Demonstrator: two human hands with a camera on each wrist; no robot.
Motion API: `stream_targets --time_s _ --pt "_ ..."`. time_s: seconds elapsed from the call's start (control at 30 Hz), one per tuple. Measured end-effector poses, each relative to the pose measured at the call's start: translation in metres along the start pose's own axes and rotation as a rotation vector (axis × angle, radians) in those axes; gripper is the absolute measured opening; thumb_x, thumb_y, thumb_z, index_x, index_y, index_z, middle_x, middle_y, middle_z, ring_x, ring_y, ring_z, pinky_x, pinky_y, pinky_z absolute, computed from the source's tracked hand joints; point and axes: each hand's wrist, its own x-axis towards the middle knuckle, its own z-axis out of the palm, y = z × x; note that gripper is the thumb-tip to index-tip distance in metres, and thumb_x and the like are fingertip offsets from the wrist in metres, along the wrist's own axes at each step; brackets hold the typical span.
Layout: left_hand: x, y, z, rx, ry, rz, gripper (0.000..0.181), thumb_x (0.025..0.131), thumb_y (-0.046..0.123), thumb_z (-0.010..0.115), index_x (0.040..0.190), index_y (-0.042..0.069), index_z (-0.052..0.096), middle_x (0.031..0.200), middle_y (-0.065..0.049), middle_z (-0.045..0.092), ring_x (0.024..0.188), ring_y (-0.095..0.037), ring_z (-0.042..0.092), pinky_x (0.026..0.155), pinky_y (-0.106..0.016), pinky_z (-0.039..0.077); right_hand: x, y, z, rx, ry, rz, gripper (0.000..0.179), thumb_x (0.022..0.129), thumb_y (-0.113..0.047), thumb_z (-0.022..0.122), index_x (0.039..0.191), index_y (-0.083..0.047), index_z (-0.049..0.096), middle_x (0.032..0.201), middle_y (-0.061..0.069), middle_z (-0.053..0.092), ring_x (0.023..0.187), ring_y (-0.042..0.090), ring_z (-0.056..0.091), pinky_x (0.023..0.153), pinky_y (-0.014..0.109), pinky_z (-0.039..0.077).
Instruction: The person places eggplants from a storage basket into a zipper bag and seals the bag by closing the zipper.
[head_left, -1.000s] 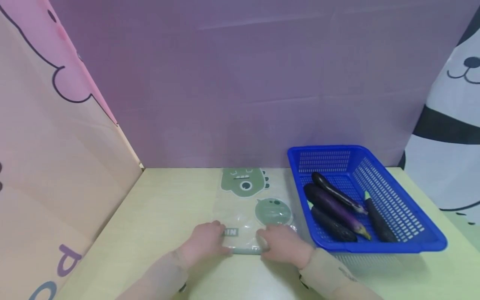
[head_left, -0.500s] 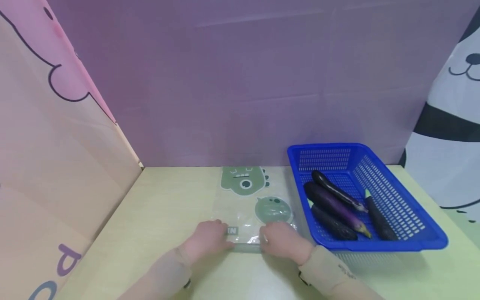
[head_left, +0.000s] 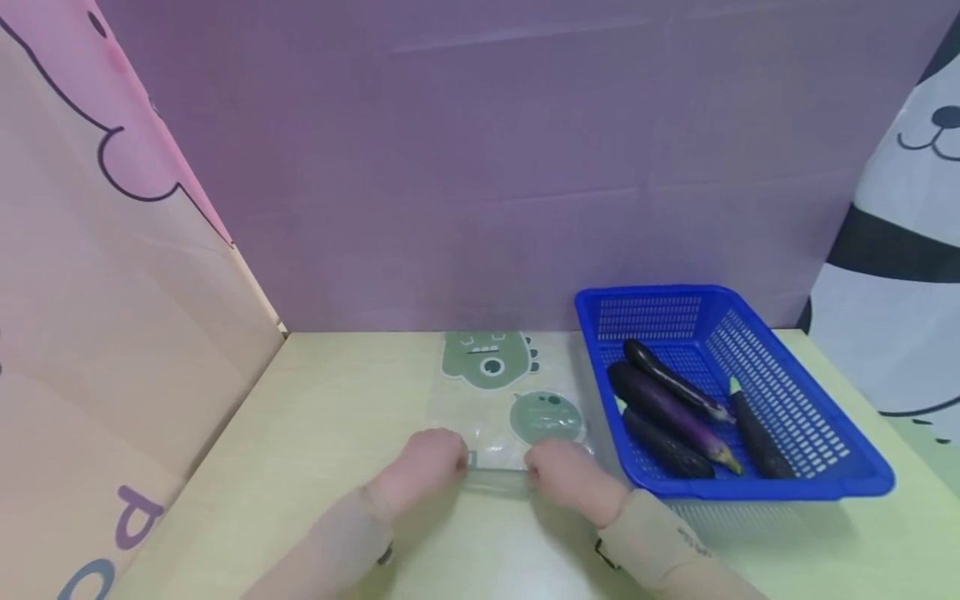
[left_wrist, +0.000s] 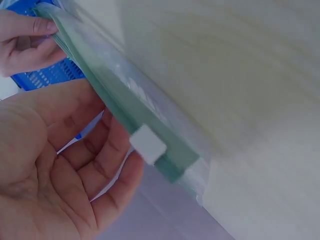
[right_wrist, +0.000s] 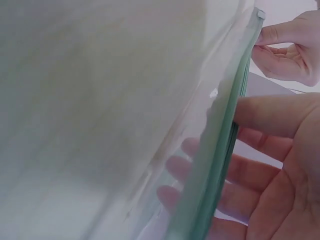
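Note:
A clear slider zip bag (head_left: 547, 417) with green dinosaur-like prints lies flat on the table, its near edge raised. My left hand (head_left: 426, 468) pinches that edge near its left end. My right hand (head_left: 573, 477) pinches the same edge farther right. In the left wrist view, a white slider (left_wrist: 147, 144) sits on the bag's green zip strip (left_wrist: 95, 82), close to my left fingers. Layered green strips show along the edge in the right wrist view, with fingers of my right hand (right_wrist: 265, 165) visible through the clear plastic.
A blue perforated basket (head_left: 780, 490) stands on the table to the right, close to the bag. It holds several dark purple eggplants (head_left: 667, 408). A purple cloth backdrop (head_left: 480, 167) rises behind the pale wooden table (head_left: 337, 392), with printed cloth at both sides.
Both hands have lifted the bag's near edge off the table and shifted it slightly away from me. My left hand has moved a little right and up. Basket and eggplants stay put.

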Motion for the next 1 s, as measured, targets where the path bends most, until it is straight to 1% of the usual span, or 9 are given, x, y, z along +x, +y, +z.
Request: stream_targets --time_s 0.1,0.27,0.4,0.57,0.67,0.73,0.83,0.9,1.0 --pt "0.002 -0.002 -0.001 -0.006 -0.020 -0.024 0.002 0.078 0.009 0.069 0.078 0.009 0.068 0.074 0.000 0.065 0.069 -0.014 0.056 0.071 -0.029 0.050 0.000 -0.001 -0.001 -0.003 0.013 0.026 0.021 0.076 -0.004 0.065 0.058 -0.012 0.056 0.058 -0.003 0.055 0.053 0.011 0.046 0.051 0.027 0.041" --pt "0.006 -0.004 -0.003 -0.035 -0.053 -0.052 0.009 0.079 0.013 0.071 0.073 0.012 0.065 0.065 0.005 0.058 0.061 -0.009 0.049 0.063 -0.025 0.045 0.001 -0.002 -0.006 -0.016 0.100 0.039 0.024 0.073 0.000 0.063 0.054 -0.010 0.053 0.054 -0.002 0.053 0.050 0.013 0.045 0.048 0.029 0.041" --pt "0.009 -0.006 -0.007 -0.075 -0.037 -0.056 0.011 0.080 0.015 0.072 0.073 0.013 0.064 0.065 0.006 0.055 0.061 -0.009 0.048 0.063 -0.025 0.044 0.003 -0.004 -0.010 0.020 0.181 0.056 0.028 0.074 0.001 0.063 0.051 -0.011 0.051 0.053 -0.002 0.051 0.050 0.012 0.044 0.051 0.029 0.042" --pt "0.011 -0.008 -0.015 -0.139 0.052 -0.032 0.010 0.081 0.011 0.072 0.074 0.012 0.064 0.068 0.004 0.058 0.064 -0.010 0.050 0.063 -0.027 0.045 0.007 -0.004 -0.014 0.079 0.255 0.115 0.034 0.077 0.000 0.062 0.049 -0.014 0.047 0.051 -0.006 0.046 0.048 0.009 0.040 0.048 0.023 0.038" --pt "0.013 -0.010 -0.017 -0.178 0.108 -0.025 0.009 0.081 0.009 0.071 0.075 0.012 0.064 0.070 0.004 0.060 0.065 -0.009 0.050 0.063 -0.025 0.045 0.008 -0.004 -0.016 0.114 0.300 0.133 0.036 0.079 0.000 0.062 0.050 -0.013 0.046 0.050 -0.006 0.044 0.047 0.008 0.038 0.047 0.021 0.036" --pt "0.015 -0.012 -0.018 -0.203 0.145 -0.028 0.010 0.081 0.010 0.071 0.075 0.012 0.064 0.070 0.005 0.059 0.064 -0.008 0.050 0.061 -0.023 0.045 0.010 -0.004 -0.016 0.131 0.336 0.145 0.031 0.080 0.000 0.062 0.053 -0.012 0.051 0.051 -0.005 0.047 0.048 0.008 0.040 0.048 0.021 0.038" --pt "0.017 -0.013 -0.018 -0.246 0.202 -0.034 0.010 0.082 0.010 0.070 0.075 0.013 0.063 0.069 0.005 0.057 0.062 -0.007 0.048 0.058 -0.021 0.043 0.011 -0.003 -0.015 0.152 0.397 0.160 0.020 0.081 -0.001 0.063 0.061 -0.008 0.061 0.057 -0.001 0.056 0.052 0.010 0.046 0.051 0.024 0.044" --pt "0.019 -0.013 -0.018 -0.278 0.239 -0.047 0.008 0.082 0.010 0.070 0.077 0.012 0.064 0.069 0.005 0.057 0.062 -0.007 0.047 0.058 -0.021 0.042 0.012 -0.003 -0.015 0.158 0.437 0.159 0.010 0.080 -0.002 0.065 0.071 -0.005 0.067 0.065 0.003 0.063 0.058 0.014 0.055 0.057 0.029 0.050" --pt "0.020 -0.014 -0.018 -0.322 0.301 -0.061 0.006 0.082 0.009 0.070 0.081 0.012 0.065 0.071 0.005 0.058 0.064 -0.007 0.048 0.059 -0.021 0.043 0.011 -0.004 -0.016 0.159 0.497 0.133 0.002 0.080 -0.003 0.067 0.080 -0.003 0.069 0.076 0.008 0.068 0.069 0.021 0.063 0.067 0.035 0.054"
